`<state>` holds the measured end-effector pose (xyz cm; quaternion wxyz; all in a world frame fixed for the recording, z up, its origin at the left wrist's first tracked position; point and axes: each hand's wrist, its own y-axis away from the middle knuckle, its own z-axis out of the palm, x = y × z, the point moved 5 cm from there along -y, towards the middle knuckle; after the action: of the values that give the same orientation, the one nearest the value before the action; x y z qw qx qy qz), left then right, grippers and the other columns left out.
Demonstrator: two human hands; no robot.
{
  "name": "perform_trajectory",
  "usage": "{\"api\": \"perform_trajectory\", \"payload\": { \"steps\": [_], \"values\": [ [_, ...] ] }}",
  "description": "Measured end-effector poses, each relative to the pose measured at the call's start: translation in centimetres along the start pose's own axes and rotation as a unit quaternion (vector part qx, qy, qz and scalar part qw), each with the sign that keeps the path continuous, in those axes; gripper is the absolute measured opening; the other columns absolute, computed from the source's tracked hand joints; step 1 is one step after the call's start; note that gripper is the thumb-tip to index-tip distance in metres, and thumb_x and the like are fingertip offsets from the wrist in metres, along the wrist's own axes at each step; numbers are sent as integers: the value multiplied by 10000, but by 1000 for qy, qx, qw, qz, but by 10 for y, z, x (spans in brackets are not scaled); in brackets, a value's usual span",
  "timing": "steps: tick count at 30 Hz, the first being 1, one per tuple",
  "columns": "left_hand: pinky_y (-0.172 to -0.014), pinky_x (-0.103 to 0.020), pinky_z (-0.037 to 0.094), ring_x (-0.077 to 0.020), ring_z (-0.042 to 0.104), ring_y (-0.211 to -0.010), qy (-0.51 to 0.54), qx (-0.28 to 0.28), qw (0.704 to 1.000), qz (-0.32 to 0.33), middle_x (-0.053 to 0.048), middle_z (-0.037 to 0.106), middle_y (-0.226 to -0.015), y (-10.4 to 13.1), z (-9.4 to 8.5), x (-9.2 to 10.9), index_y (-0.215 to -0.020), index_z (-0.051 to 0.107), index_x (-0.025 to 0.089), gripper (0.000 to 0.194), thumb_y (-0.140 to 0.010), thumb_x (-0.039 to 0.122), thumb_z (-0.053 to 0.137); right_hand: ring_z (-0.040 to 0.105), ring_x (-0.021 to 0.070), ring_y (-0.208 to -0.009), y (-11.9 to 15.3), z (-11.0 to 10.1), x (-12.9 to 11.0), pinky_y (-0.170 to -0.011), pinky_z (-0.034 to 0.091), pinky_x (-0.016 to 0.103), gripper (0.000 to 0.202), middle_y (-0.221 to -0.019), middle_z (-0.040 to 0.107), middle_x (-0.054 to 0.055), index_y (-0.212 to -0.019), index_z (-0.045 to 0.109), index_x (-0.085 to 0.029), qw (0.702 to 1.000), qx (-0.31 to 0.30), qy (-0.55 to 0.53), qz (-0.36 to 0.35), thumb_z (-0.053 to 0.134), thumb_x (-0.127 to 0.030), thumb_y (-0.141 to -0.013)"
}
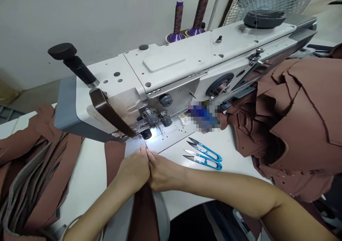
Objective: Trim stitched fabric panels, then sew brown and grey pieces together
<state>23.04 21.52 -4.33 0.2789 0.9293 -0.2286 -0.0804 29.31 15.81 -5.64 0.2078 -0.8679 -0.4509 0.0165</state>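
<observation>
My left hand [134, 169] and my right hand [162, 169] are side by side, touching, just in front of the needle area of a white sewing machine [165, 66]. Both have their fingers closed on a strip of brown leather [143, 212] with grey backing. The strip runs from under the machine head down over the table's front edge. Its grey underside [133, 145] faces up beside the lit needle area. The needle itself is hidden behind the machine head. Right of my right hand lie two blue-handled thread snips [205, 157].
Stacked brown leather strips [42, 162] lie at the left. A large pile of brown leather pieces [299, 120] covers the right side. Two brown thread cones [177, 20] stand behind the machine, with a fan [269, 0] at the back right.
</observation>
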Motion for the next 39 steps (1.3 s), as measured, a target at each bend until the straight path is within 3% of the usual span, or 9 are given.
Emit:
{"api": "perform_trajectory", "payload": {
  "steps": [3, 7, 11, 15, 19, 29, 39],
  "values": [
    [-775, -360, 503, -266, 627, -1017, 10, 15, 1000, -7, -192, 550, -1291, -9, -1, -6, -1399, 344, 53, 518, -888, 114, 283, 620, 377, -942, -3, 6, 6, -790, 452, 554, 249, -969, 663, 285, -902, 710, -37, 1000, 14, -3, 4, 509, -100, -770],
    [-818, -409, 496, -284, 572, -1120, 59, 32, 997, -40, -163, 469, -1383, -8, -5, -14, -1443, 263, 110, 557, -888, 140, 274, 633, 358, -937, 0, 1, 5, -809, 464, 531, 273, -1015, 630, 336, -944, 664, 41, 998, 51, 28, 36, 470, -101, -814],
    [-886, -452, 470, -301, 543, -1159, 75, -15, 997, -32, -144, 427, -1418, 10, 1, -14, -1442, 274, 138, 609, -835, 108, 319, 657, 366, -878, 8, -10, -14, -767, 482, 538, 239, -920, 664, 305, -909, 643, 33, 997, 59, 45, 8, 474, -114, -826],
    [-918, -402, 456, -266, 550, -1156, 63, -19, 998, -20, -149, 424, -1425, 19, 9, -7, -1432, 303, 128, 598, -835, 91, 309, 655, 378, -866, 11, -11, -23, -736, 475, 560, 264, -901, 659, 318, -935, 642, 33, 998, 44, 35, -9, 461, -128, -827],
    [-879, -392, 472, -263, 579, -1114, 59, -6, 998, -18, -175, 445, -1402, 13, 15, -4, -1430, 310, 110, 563, -867, 115, 291, 652, 393, -856, 7, -8, -20, -708, 475, 551, 262, -882, 666, 307, -910, 660, 24, 998, 48, 34, -11, 488, -125, -781],
    [-822, -389, 478, -276, 609, -1039, 59, 13, 998, -12, -202, 471, -1355, -2, 3, -10, -1436, 285, 90, 545, -896, 139, 239, 645, 395, -861, 0, 1, -2, -733, 456, 539, 251, -868, 675, 289, -859, 685, 6, 995, 80, 51, 16, 492, -124, -767],
    [-908, -327, 441, -236, 577, -1098, 85, 36, 996, 15, -193, 540, -1258, -4, 5, -7, -1405, 309, 54, 579, -826, 47, 313, 644, 398, -846, 1, 1, -2, -778, 403, 559, 227, -834, 683, 262, -819, 701, -39, 997, 72, 29, -4, 494, -118, -772]
  ]
}}
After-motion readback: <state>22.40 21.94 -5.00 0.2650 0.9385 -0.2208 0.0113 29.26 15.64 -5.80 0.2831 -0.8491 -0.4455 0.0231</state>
